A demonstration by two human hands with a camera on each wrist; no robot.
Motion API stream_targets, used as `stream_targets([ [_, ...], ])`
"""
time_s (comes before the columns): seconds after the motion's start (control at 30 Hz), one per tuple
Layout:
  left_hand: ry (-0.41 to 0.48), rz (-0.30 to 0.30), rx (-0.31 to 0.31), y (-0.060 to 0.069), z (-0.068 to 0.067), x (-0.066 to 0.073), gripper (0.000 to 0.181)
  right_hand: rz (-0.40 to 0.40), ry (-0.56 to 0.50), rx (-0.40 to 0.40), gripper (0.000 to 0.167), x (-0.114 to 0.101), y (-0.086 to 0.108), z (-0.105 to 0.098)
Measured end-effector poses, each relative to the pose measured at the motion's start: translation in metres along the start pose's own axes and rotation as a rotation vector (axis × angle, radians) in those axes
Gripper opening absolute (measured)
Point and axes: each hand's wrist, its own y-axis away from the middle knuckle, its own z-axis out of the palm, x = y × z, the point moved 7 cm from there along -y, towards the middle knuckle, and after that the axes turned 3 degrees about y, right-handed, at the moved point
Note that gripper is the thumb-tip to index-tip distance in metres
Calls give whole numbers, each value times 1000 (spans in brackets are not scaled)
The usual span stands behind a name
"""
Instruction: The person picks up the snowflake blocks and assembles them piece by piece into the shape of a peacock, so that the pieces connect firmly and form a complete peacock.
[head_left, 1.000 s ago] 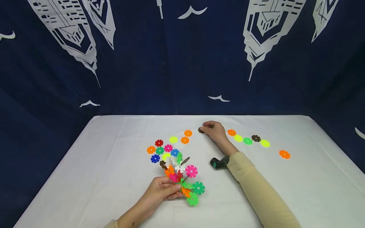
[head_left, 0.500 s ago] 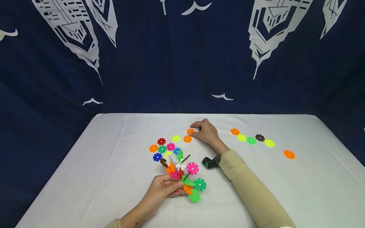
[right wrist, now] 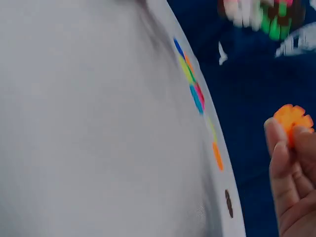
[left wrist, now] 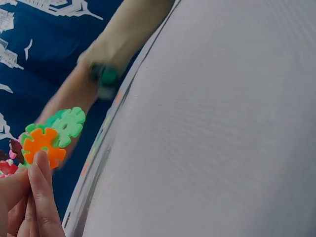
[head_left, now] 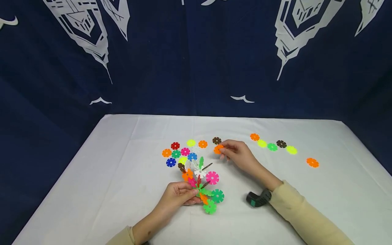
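Note:
My left hand point(head_left: 180, 194) grips a cluster of interlocked notched plastic discs point(head_left: 200, 172), joined in white, pink, green, orange, red and brown. Its thumb and fingers hold the lower part, which the left wrist view shows close up with an orange disc point(left wrist: 42, 143) at the fingertips. Between thumb and fingers, my right hand point(head_left: 242, 154) pinches a single orange snowflake disc point(head_left: 218, 149), raised off the table. The right wrist view also shows this orange disc point(right wrist: 291, 117). A brown disc point(head_left: 216, 140) lies just behind it on the cloth.
Loose discs in several colours lie left of the right hand, among them a red disc point(head_left: 175, 146) and a blue disc point(head_left: 171, 162). More form a row at the right, ending in an orange disc point(head_left: 312, 162). A white cloth point(head_left: 92, 194) covers the table; a dark curtain hangs behind.
My right hand has left the brown disc, picked up one of two orange discs and drawn it right and toward me. My left hand keeps the cluster nearly in place.

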Motion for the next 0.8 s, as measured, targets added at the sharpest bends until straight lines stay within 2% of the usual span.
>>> stream_targets([
  [0.17,-18,-20,3,2,-1,3,20,-174,-203,-30,11,-32,52,-1],
  [0.3,-27,-34,-7,3,-1,2,19,-284,-261,-39,14,-42,66,9],
  [0.47,-36,-36,-34,3,1,0,20,-304,-279,-47,16,-43,70,17],
  [0.63,-34,-42,-30,2,2,0,20,-325,-232,-25,17,-47,73,17],
  [0.8,-29,-60,-32,1,3,-2,19,-307,-210,-10,19,-46,76,17],
])
